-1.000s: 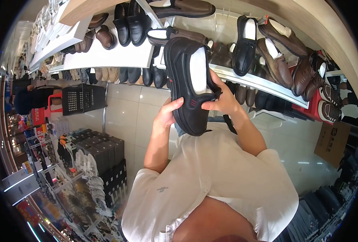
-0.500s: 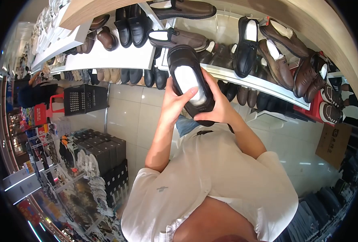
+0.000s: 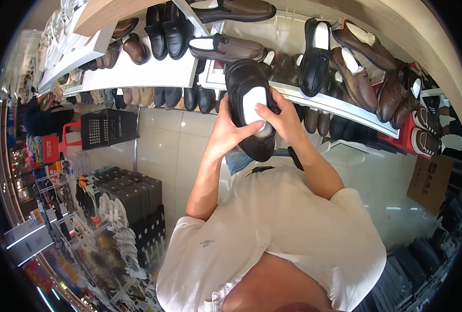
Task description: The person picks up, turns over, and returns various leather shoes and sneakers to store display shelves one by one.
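A black shoe (image 3: 245,75) with white stuffing (image 3: 254,103) in its opening is held in front of my chest. Around its left side my left hand (image 3: 229,127) is wrapped, the thumb lying on the stuffing. My right hand (image 3: 285,119) grips the right side, its thumb also on the stuffing close to the left thumb. Most fingers of both hands are hidden behind the shoe. Just beyond it, a grey-brown shoe (image 3: 236,48) lies on the shelf, and a black shoe (image 3: 314,65) stands to the right.
Shelves (image 3: 335,105) with rows of shoes stretch across the front. At the left are a black basket (image 3: 106,129), stacked dark shoeboxes (image 3: 129,190) and a rack of white shoes (image 3: 111,209). A person (image 3: 41,117) is at the far left. A cardboard box (image 3: 429,183) stands at the right.
The shoe has turned from its side view so its opening faces me, then shifted slightly right. Both thumbs have moved onto the white stuffing, the left one first.
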`<state>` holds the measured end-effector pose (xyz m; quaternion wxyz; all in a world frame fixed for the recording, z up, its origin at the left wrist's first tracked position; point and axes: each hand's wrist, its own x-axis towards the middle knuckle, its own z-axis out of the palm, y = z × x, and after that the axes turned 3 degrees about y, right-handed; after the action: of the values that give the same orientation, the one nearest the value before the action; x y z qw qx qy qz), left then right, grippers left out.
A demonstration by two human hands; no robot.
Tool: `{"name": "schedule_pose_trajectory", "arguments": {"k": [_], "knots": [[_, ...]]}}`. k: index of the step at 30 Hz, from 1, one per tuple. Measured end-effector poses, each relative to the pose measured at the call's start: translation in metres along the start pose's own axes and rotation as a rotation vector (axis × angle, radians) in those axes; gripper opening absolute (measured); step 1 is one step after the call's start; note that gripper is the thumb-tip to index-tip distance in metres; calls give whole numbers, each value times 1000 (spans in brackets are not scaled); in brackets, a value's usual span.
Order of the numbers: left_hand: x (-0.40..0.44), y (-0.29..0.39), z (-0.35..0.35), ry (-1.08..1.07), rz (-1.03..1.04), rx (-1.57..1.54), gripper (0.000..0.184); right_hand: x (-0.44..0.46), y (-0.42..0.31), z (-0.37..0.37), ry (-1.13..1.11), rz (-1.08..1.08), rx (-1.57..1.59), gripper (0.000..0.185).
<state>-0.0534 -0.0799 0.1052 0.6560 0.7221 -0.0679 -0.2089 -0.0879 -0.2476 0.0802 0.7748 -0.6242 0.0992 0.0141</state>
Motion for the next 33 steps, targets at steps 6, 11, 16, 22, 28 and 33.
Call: {"name": "schedule_pose_trajectory", "arguments": {"k": [6,11,16,22,28,33], "knots": [[-2,10,-10,-125,-72,-177,91,0,-3,-3,-13,-88,-93,69],[-2,4,-7,-155,-34,-177,88,3,2,-11,-44,-15,-23,67],[1,-4,-6,-167,-28,-236,85,0,3,-10,-9,-14,18,67],[3,-7,-2,-153,-38,-241,84,-2,6,-8,15,-8,84,68],[-2,-5,4,-139,-79,-279,82,-5,1,-9,47,53,154,72],[-8,5,2,-100,27,-177,83,-13,-5,-3,29,-37,25,80]]}}
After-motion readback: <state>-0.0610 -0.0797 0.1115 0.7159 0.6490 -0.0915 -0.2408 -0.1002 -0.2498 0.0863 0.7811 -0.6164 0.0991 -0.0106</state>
